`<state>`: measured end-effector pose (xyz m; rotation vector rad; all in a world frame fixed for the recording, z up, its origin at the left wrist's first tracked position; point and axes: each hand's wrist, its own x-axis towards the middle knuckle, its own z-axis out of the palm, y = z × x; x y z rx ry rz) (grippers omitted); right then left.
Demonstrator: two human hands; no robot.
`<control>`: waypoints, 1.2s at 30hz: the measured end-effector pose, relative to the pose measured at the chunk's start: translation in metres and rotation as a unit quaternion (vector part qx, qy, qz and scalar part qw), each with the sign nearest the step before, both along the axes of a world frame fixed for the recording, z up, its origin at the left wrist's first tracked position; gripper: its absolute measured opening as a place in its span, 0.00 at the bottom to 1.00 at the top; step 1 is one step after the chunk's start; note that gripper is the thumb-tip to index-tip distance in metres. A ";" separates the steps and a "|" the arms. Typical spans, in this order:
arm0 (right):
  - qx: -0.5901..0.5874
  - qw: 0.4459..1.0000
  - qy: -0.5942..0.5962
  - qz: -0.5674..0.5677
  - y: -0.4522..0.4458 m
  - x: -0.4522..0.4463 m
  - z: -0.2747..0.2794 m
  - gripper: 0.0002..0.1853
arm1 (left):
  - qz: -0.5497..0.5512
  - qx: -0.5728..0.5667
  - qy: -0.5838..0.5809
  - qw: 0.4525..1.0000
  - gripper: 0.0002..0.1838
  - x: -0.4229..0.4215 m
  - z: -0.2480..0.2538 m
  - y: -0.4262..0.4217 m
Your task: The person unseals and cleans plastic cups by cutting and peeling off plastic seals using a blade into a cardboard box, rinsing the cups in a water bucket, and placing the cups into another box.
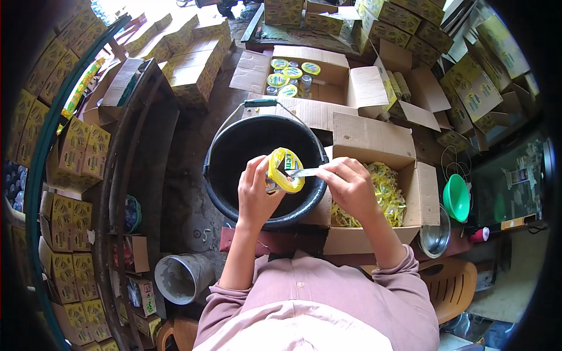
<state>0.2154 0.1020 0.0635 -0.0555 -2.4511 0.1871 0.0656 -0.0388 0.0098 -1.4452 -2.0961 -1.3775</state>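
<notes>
My left hand is wrapped around a plastic cup with a yellow printed film lid, tilted over the black bucket. A dark gap shows in the middle of the lid. In my right hand is a knife, pinched near its handle, its pale blade pointing left. The blade's tip is at the gap in the lid. What the cup contains is mostly hidden.
Right of the bucket stands an open carton with yellow film scraps. Another carton beyond it holds several lidded cups. A green bowl lies at right, and a grey bucket stands at lower left.
</notes>
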 end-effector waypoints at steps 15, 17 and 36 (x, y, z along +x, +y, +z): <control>0.088 0.993 0.016 0.072 0.009 -0.008 0.002 0.12 | -0.046 0.012 -0.133 0.990 0.28 0.005 0.017 -0.008; 0.093 0.993 0.016 0.076 0.009 -0.011 0.001 0.12 | -0.044 0.011 -0.149 0.988 0.26 0.006 0.020 -0.009; 0.050 0.993 0.051 0.096 0.007 -0.023 -0.007 0.25 | -0.082 -0.013 -0.212 0.974 0.23 0.010 0.022 -0.005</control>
